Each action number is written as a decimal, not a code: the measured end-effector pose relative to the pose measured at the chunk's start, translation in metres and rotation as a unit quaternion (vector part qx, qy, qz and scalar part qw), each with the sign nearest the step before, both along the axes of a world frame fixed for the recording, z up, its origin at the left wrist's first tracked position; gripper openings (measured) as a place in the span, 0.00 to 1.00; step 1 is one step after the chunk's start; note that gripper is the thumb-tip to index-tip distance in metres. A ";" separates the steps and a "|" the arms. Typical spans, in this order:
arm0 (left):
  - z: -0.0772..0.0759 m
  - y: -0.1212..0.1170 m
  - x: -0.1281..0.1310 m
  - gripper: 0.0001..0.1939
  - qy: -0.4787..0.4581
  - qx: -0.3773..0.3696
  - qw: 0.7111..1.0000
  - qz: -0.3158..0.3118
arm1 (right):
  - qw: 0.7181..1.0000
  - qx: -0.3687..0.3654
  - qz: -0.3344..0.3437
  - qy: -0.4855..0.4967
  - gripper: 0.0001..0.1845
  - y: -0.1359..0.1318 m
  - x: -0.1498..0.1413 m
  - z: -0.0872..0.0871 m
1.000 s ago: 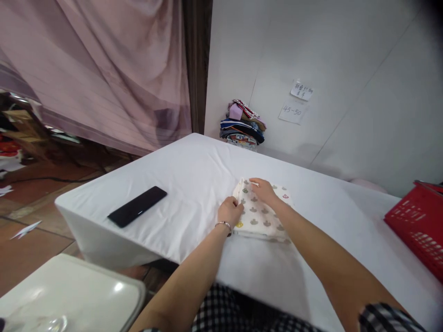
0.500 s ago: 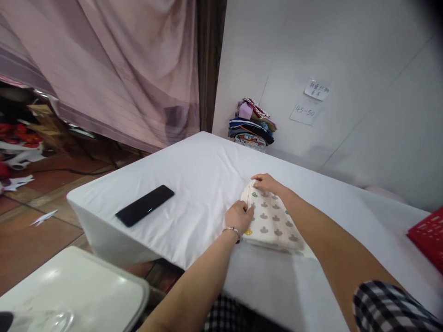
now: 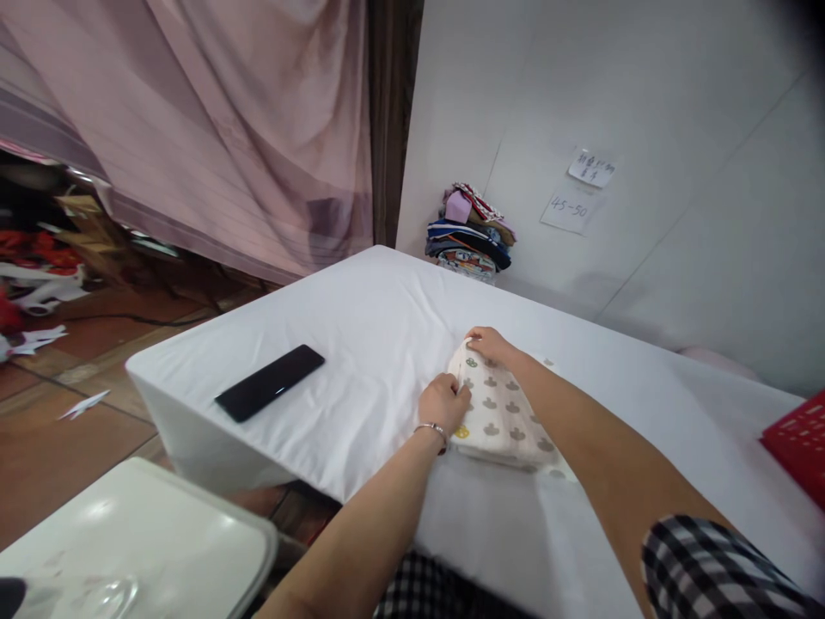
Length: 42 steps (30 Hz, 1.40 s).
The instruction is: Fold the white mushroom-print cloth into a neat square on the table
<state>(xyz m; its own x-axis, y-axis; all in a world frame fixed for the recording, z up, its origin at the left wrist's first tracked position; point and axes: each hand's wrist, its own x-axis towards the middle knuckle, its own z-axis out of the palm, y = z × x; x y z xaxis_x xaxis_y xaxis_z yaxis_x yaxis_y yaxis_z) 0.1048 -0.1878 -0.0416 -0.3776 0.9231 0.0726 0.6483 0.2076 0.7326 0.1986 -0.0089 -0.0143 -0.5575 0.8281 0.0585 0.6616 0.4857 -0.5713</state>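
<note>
A folded white cloth [image 3: 499, 413] printed with grey-brown shapes, plus a few green and yellow ones, lies on the white-covered table [image 3: 361, 318]. My left hand [image 3: 444, 402], a bracelet at its wrist, is closed on the near left edge of the cloth. At the cloth's far left corner, my right hand [image 3: 488, 341] pinches the edge between thumb and fingers. My right forearm crosses over the cloth's right side and hides part of it.
A black phone-like slab [image 3: 271, 383] lies on the table to the left. Folded clothes [image 3: 469, 232] are stacked at the back by the wall. A red perforated basket [image 3: 799, 447] stands at the right edge, and a white stool-like surface [image 3: 129, 533] at lower left.
My right hand has shifted very slightly left with the cloth's far corner. The left hand keeps its hold in nearly the same place.
</note>
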 end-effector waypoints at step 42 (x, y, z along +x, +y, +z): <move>0.002 0.003 -0.004 0.10 -0.036 -0.047 0.998 0.025 | 0.988 0.028 0.048 -0.141 0.19 -0.008 -0.001 0.007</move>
<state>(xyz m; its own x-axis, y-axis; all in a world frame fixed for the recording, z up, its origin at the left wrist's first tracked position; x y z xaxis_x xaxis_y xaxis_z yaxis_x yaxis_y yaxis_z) 0.1007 -0.1844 -0.0392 -0.4247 0.9043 -0.0429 0.5810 0.3086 0.7532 0.1971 -0.0168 -0.0068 -0.6339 0.7705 -0.0665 0.7400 0.5794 -0.3415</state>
